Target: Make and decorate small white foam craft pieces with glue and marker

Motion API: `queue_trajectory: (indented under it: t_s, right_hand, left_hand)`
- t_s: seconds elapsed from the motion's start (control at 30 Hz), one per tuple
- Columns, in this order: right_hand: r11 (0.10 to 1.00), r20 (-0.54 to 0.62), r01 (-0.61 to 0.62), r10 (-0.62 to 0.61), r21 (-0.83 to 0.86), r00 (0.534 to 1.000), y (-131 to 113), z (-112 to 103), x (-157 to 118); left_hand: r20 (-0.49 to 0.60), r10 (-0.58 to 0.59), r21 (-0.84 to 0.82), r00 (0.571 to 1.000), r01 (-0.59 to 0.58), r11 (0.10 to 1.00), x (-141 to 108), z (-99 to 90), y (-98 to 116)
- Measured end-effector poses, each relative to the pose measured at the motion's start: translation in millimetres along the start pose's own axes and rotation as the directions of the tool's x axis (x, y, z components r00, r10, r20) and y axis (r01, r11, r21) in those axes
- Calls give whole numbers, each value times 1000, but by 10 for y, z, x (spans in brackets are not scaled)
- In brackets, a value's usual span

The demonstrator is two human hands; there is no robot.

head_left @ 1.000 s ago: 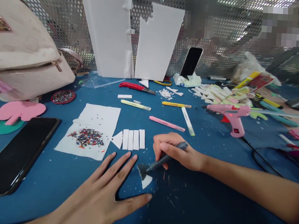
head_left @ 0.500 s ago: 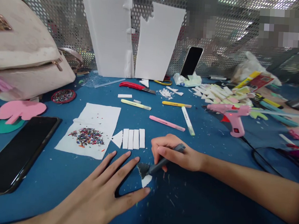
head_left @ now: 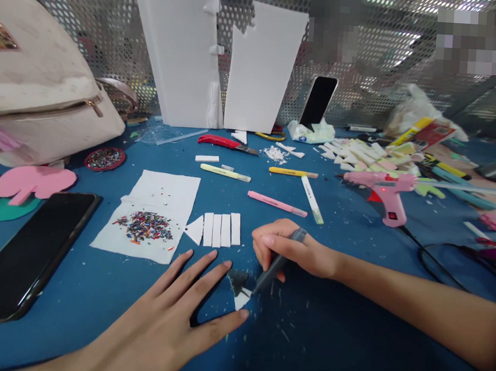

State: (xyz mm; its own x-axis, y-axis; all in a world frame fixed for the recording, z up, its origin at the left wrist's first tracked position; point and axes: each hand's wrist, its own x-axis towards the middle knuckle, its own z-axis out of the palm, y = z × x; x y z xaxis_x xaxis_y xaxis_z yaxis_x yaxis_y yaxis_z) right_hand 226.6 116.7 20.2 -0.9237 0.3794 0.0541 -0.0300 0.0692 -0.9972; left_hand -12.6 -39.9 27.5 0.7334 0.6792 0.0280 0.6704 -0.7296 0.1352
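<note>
My right hand (head_left: 288, 249) is closed around a dark grey marker (head_left: 270, 276), its tip down at the right edge of a small triangular piece (head_left: 243, 299). Most of that piece is coloured dark grey, while its lower part is white with a dark stroke across it. My left hand (head_left: 181, 310) lies flat with fingers spread, index fingertip and thumb tip at the piece's upper and lower corners. Just beyond my left fingers are a white triangle (head_left: 195, 230) and several white strips (head_left: 222, 230) in a row.
Left of the strips, paper (head_left: 114, 239) bears small colourful beads (head_left: 147, 226). A black phone (head_left: 33, 256) lies farther left. Highlighters (head_left: 277, 204) and a red-handled cutter (head_left: 227, 144) lie beyond my hands. A pink glue gun (head_left: 392, 197) with its cord is at right, near cut foam pieces (head_left: 359, 153).
The marker's tip has shifted slightly down and right across the triangular piece, and a new dark stroke shows on its white part. My left hand has stayed in place.
</note>
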Motion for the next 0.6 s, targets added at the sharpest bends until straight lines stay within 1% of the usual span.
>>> queue_trajectory:
  t_s: [0.07,0.2,0.33,0.5,0.6]
  right_hand:
    - [1000,-20,4,-4,7,1000,5,3,3]
    - [999,7,-35,35,3,999,31,6,-7]
    - [1000,-21,-23,23,10,1000,33,8,-11]
    - [999,-5,-40,40,2,999,15,15,-3]
    - [1000,-30,-23,23,-3,999,16,18,1]
  left_hand:
    - [33,-3,16,999,3,1000,-4,1,-2]
    - [70,-56,-3,996,57,998,-13,26,30]
    - [78,-115,-18,990,117,993,-15,45,70]
    - [73,-142,-46,987,145,988,-11,50,93]
    - [73,-143,-52,987,147,988,-10,50,91]
